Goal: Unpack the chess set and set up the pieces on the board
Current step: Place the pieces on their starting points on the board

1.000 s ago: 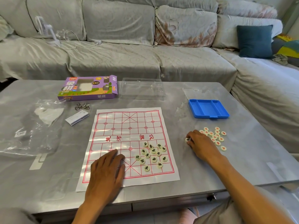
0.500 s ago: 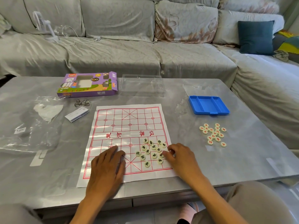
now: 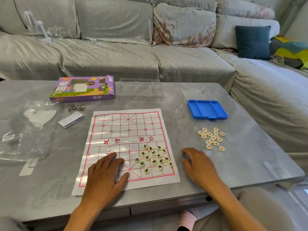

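Head view: on the grey table (image 3: 250,165) I see a purple box (image 3: 81,89), clear lid (image 3: 140,89), blue tray (image 3: 207,109) and plastic bag (image 3: 25,130). Red-marked pieces (image 3: 212,138) cluster right of the paper board (image 3: 126,147); black-marked pieces (image 3: 154,158) lie bunched on its near right corner. My left hand (image 3: 105,179) presses flat on the board, fingers spread. My right hand (image 3: 199,165) hovers beside the board, fingers loosely curled, holding nothing I can see.
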Demonstrator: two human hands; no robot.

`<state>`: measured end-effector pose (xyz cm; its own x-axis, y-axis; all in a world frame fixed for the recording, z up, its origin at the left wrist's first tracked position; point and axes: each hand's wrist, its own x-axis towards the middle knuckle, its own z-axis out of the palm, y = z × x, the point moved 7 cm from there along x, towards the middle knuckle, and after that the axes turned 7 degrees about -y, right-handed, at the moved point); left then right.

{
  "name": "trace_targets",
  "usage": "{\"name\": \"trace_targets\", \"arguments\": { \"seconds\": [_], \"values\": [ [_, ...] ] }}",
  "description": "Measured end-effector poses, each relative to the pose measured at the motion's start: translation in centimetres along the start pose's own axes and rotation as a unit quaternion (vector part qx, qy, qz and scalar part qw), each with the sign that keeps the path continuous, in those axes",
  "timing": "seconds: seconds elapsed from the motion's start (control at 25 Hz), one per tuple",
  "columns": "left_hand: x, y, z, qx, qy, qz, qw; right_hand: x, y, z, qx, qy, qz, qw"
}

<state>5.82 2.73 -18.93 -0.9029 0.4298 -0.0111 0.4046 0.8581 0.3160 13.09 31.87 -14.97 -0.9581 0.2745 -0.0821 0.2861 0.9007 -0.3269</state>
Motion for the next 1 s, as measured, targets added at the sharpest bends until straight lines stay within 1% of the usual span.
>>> {"name": "trace_targets", "arguments": {
  "seconds": [0.08, 0.16, 0.2, 0.28, 0.32, 0.4, 0.44, 0.52, 0.6, 0.68, 0.76, 0.88, 1.0],
  "values": [
    [-0.1, 0.4, 0.3, -0.001, -0.002, -0.002, 1.0, 0.2, 1.9, -1.6, -0.015, 0.031, 0.036, 0.999],
    [-0.1, 0.9, 0.5, 0.002, 0.0, 0.005, 1.0, 0.9, 5.5, -4.0, -0.038, 0.074, 0.114, 0.99],
    [-0.1, 1.2, 0.4, -0.001, 0.005, 0.008, 1.0, 1.3, 7.9, -5.1, -0.046, 0.083, 0.164, 0.982],
    [-0.2, 1.3, 0.4, -0.004, 0.01, 0.009, 1.0, 2.0, 11.6, -5.8, -0.03, 0.063, 0.246, 0.967],
    [-0.2, 1.4, 0.3, -0.003, 0.009, 0.009, 1.0, 2.4, 12.5, -5.4, -0.012, 0.043, 0.253, 0.966],
    [-0.2, 1.5, 0.2, 0.001, 0.015, 0.01, 1.0, 3.3, 12.4, -4.2, 0.006, 0.023, 0.218, 0.976],
    [-0.2, 1.5, 0.2, 0.001, 0.016, 0.01, 1.0, 3.5, 12.0, -3.8, 0.013, 0.029, 0.2, 0.979],
    [-0.2, 1.6, 0.3, -0.001, 0.01, 0.01, 1.0, 3.8, 11.8, -3.8, 0.045, 0.046, 0.193, 0.979],
    [-0.2, 1.5, 0.3, 0.002, 0.01, 0.012, 1.0, 3.9, 11.9, -4.0, 0.071, 0.043, 0.195, 0.977],
    [-0.2, 1.6, 0.2, 0.004, 0.013, 0.017, 1.0, 4.2, 11.9, -4.1, 0.067, 0.033, 0.171, 0.982],
    [-0.2, 1.7, 0.2, 0.003, 0.013, 0.017, 1.0, 4.3, 11.6, -3.9, 0.068, 0.04, 0.146, 0.986],
    [-0.3, 1.5, 0.3, 0.007, 0.011, 0.017, 1.0, 4.1, 11.3, -3.7, 0.072, 0.061, 0.137, 0.986],
    [-0.3, 1.3, 0.4, 0.005, 0.011, 0.017, 1.0, 3.7, 10.8, -3.6, 0.038, 0.073, 0.125, 0.989]
  ]
}}
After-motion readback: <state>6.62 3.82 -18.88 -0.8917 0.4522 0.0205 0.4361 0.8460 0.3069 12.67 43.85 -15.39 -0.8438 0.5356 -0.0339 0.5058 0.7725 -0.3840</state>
